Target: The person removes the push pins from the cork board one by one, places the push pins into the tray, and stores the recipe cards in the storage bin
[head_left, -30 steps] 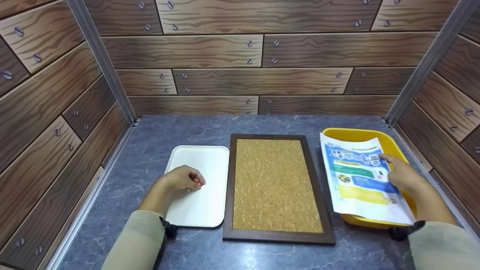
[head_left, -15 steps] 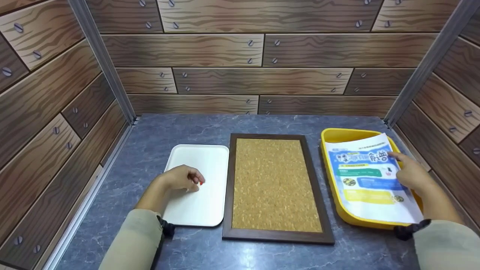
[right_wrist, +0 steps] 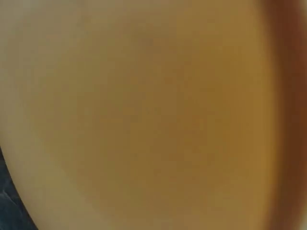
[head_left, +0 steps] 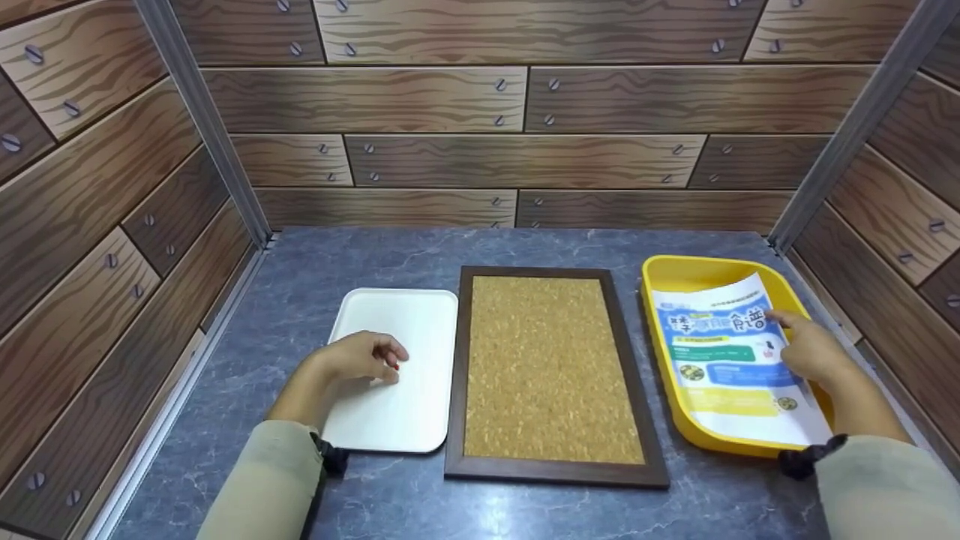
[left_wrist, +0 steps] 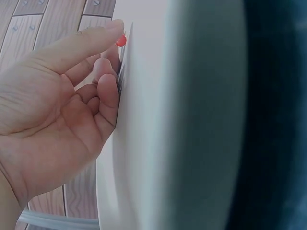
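Note:
My left hand (head_left: 364, 355) is over the white tray (head_left: 420, 420), with a small red pushpin (left_wrist: 121, 40) at the tips of its thumb and index finger. In the left wrist view, the other fingers curl loosely by the tray's surface, and only the pin's red head shows clearly. At the right, my right hand (head_left: 810, 349) pinches a printed paper sheet (head_left: 720, 375) by its right edge, index finger on top and thumb hidden. The sheet lies over the yellow basket (head_left: 679, 276). Only blurred yellow basket wall (right_wrist: 144, 120) fills most of the right wrist view.
A cork board (head_left: 551, 367) in a dark brown frame lies between the white tray and the yellow basket. All three stand on a dark marbled table (head_left: 375, 255). Wood-patterned walls (head_left: 517, 161) close in the back and both sides.
The paper sheet swung rightward from overhanging the basket's left side, then shifted slightly left, my right hand moving with it. The left hand stayed over the white tray, its fingers shifting slightly round the pushpin.

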A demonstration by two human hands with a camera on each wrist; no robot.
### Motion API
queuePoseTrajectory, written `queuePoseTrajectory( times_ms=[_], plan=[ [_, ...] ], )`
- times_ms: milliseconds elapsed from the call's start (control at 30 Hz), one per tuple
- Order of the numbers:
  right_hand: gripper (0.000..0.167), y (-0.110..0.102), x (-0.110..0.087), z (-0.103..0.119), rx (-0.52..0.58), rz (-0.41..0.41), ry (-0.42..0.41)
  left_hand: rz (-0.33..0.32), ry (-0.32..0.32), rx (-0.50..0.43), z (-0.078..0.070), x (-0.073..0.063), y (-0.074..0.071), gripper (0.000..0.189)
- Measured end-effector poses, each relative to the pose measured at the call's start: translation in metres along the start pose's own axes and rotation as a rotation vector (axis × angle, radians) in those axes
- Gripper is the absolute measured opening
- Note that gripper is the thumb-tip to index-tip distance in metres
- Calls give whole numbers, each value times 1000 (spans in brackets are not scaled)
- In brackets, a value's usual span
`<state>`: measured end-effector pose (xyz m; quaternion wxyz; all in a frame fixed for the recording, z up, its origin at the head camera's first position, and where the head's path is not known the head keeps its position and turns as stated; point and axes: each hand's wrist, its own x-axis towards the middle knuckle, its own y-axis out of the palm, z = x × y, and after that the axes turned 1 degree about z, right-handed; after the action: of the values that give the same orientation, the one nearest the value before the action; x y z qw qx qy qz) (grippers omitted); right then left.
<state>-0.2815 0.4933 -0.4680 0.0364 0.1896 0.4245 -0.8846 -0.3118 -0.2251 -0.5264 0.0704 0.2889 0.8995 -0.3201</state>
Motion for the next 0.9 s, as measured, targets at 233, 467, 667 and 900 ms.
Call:
queuePoseTrajectory(
  times_ms=[233, 467, 667, 900],
  plan=[
    [89, 2, 1, 0, -42, 28, -28, -17, -4, -35, 1, -1, -1, 30],
    [102, 3, 0, -2, -27, 88, -140, -20, 37, -68, 3, -10, -3, 34],
    [109, -1, -5, -2, 33, 165, -162, -31, 71, -54, 1, -15, -6, 41],
    [123, 0, -19, 26, -14, 200, -185, -47, 139, -25, -18, -20, -6, 55]
  ],
)
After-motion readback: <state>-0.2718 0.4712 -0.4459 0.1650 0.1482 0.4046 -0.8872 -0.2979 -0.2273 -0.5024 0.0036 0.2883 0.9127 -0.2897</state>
